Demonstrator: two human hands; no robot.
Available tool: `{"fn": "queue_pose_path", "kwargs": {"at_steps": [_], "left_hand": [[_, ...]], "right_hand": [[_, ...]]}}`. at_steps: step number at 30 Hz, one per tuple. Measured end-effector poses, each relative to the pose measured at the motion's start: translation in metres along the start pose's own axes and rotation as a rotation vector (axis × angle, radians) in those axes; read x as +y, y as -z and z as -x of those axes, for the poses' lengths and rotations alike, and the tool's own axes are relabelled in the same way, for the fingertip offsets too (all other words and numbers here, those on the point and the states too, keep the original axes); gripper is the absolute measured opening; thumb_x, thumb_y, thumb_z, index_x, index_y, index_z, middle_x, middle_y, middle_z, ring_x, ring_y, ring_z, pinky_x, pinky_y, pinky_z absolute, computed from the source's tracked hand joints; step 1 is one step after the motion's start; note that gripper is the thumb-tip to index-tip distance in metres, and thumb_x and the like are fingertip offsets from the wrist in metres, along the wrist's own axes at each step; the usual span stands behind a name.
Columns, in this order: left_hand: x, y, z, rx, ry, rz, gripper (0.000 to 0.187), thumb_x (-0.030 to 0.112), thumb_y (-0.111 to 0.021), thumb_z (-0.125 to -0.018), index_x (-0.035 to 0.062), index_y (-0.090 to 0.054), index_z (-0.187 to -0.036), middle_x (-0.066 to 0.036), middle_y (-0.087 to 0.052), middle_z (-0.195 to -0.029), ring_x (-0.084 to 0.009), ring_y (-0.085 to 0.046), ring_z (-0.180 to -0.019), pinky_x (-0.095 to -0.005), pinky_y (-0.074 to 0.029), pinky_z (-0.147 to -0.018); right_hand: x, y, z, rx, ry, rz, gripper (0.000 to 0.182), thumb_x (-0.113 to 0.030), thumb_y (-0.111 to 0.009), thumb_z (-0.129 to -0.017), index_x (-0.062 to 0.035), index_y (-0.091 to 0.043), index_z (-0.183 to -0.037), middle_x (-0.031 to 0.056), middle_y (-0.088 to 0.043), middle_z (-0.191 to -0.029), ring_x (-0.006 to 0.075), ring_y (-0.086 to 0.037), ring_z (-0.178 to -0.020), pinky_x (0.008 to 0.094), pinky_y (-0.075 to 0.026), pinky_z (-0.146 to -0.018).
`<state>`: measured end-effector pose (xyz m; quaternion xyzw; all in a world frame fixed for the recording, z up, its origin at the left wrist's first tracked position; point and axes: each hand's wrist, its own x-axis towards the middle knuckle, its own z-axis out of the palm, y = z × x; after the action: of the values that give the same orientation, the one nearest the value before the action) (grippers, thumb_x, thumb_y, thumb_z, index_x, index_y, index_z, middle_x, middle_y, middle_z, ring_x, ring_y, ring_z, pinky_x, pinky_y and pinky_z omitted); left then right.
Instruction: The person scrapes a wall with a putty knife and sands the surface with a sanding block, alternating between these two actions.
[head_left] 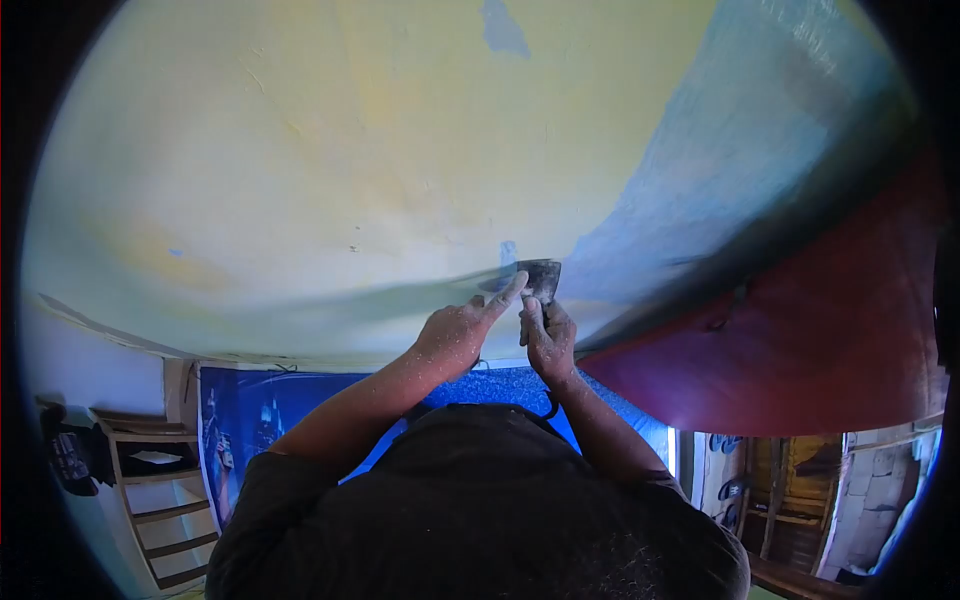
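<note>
My right hand is closed around the handle of a paint scraper with a wide dark blade, its edge against the painted wall. My left hand reaches in from the left with the index finger stretched onto the side of the blade and the other fingers curled. Pale dust specks cover both hands and forearms. Just left of the blade is a small bare bluish patch. To the right spreads a larger blue-grey area where the yellow-green paint is gone.
A dark red panel hangs at the right. Below the wall is a blue printed sheet. At lower left stands a wooden rack, with dark items beside it. A wooden frame and block wall show at lower right.
</note>
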<state>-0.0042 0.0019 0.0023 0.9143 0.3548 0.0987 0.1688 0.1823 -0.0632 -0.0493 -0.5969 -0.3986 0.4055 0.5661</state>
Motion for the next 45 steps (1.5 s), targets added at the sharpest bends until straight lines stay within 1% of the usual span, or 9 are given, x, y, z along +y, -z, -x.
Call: {"fn": "queue_pose_path", "kwargs": {"at_steps": [2, 5, 8, 17, 23, 30, 33, 37, 45], "left_hand": [[0.000, -0.001, -0.001, -0.019, 0.008, 0.001, 0.108, -0.006, -0.060, -0.091, 0.0301, -0.010, -0.180, -0.027, -0.074, -0.106, -0.0479, -0.076, -0.083, -0.0575, -0.063, -0.071], [0.011, 0.009, -0.001, 0.009, 0.029, 0.027, 0.101, -0.003, -0.058, -0.092, 0.0238, -0.016, -0.180, -0.029, -0.073, -0.111, -0.0498, -0.074, -0.085, -0.0587, -0.061, -0.076], [0.006, 0.003, 0.002, 0.025, 0.005, -0.025, 0.109, -0.006, -0.060, -0.091, 0.0310, -0.009, -0.180, -0.027, -0.074, -0.106, -0.0473, -0.076, -0.083, -0.0567, -0.064, -0.071], [0.008, 0.007, 0.002, 0.036, 0.003, -0.004, 0.110, -0.007, -0.061, -0.090, 0.0316, -0.011, -0.180, -0.027, -0.074, -0.107, -0.0478, -0.076, -0.084, -0.0571, -0.063, -0.070], [0.008, 0.007, 0.000, 0.017, 0.019, 0.013, 0.108, -0.006, -0.061, -0.091, 0.0313, -0.012, -0.180, -0.027, -0.074, -0.107, -0.0476, -0.076, -0.084, -0.0568, -0.063, -0.070], [0.007, 0.011, 0.002, 0.024, 0.004, 0.005, 0.106, -0.005, -0.059, -0.092, 0.0306, -0.012, -0.180, -0.029, -0.073, -0.110, -0.0476, -0.076, -0.084, -0.0560, -0.063, -0.070], [0.018, 0.021, 0.004, 0.127, -0.009, 0.088, 0.098, -0.003, -0.056, -0.094, 0.0267, -0.017, -0.179, -0.026, -0.073, -0.112, -0.0496, -0.074, -0.085, -0.0585, -0.061, -0.075], [0.007, 0.014, 0.003, -0.054, 0.038, -0.020, 0.100, -0.003, -0.058, -0.092, 0.0261, -0.019, -0.179, -0.027, -0.073, -0.112, -0.0488, -0.075, -0.088, -0.0585, -0.061, -0.075], [0.006, 0.013, 0.003, 0.010, 0.010, 0.033, 0.100, -0.003, -0.059, -0.092, 0.0265, -0.019, -0.179, -0.028, -0.074, -0.108, -0.0499, -0.074, -0.083, -0.0594, -0.061, -0.073]], "right_hand": [[0.000, -0.002, -0.004, 0.015, 0.006, 0.019, 0.038, -0.034, -0.062, -0.117, -0.0015, -0.064, -0.096, 0.0002, -0.059, -0.070, 0.0079, -0.054, -0.058, 0.0289, -0.044, -0.055], [-0.004, 0.002, -0.002, 0.000, 0.026, 0.026, 0.040, -0.038, -0.066, -0.114, 0.0001, -0.069, -0.104, -0.0016, -0.063, -0.074, 0.0073, -0.058, -0.063, 0.0296, -0.049, -0.058], [-0.002, 0.004, 0.001, -0.004, 0.021, 0.039, 0.040, -0.038, -0.066, -0.114, 0.0004, -0.070, -0.105, -0.0014, -0.063, -0.074, 0.0074, -0.058, -0.062, 0.0294, -0.049, -0.058], [0.002, 0.004, 0.000, 0.002, 0.004, 0.036, 0.041, -0.039, -0.065, -0.114, 0.0008, -0.071, -0.108, -0.0005, -0.062, -0.073, 0.0082, -0.058, -0.063, 0.0308, -0.049, -0.058], [-0.012, 0.003, 0.001, 0.000, 0.012, 0.061, 0.040, -0.040, -0.065, -0.114, 0.0001, -0.070, -0.108, -0.0030, -0.061, -0.074, 0.0067, -0.057, -0.063, 0.0285, -0.047, -0.057], [-0.012, 0.002, 0.001, -0.010, 0.012, 0.049, 0.041, -0.039, -0.064, -0.115, 0.0009, -0.071, -0.107, -0.0002, -0.063, -0.074, 0.0076, -0.058, -0.065, 0.0302, -0.048, -0.058], [-0.018, 0.001, 0.001, 0.015, 0.098, 0.051, 0.042, -0.040, -0.063, -0.115, 0.0006, -0.071, -0.109, 0.0007, -0.063, -0.073, 0.0089, -0.059, -0.065, 0.0313, -0.049, -0.059], [-0.002, 0.010, -0.002, -0.021, 0.019, 0.126, 0.045, -0.044, -0.063, -0.114, 0.0005, -0.071, -0.111, 0.0011, -0.063, -0.073, 0.0091, -0.059, -0.066, 0.0320, -0.049, -0.060], [-0.011, 0.007, 0.002, 0.001, 0.020, 0.082, 0.042, -0.040, -0.065, -0.114, 0.0008, -0.073, -0.107, 0.0004, -0.063, -0.073, 0.0081, -0.058, -0.065, 0.0310, -0.049, -0.059]]}}
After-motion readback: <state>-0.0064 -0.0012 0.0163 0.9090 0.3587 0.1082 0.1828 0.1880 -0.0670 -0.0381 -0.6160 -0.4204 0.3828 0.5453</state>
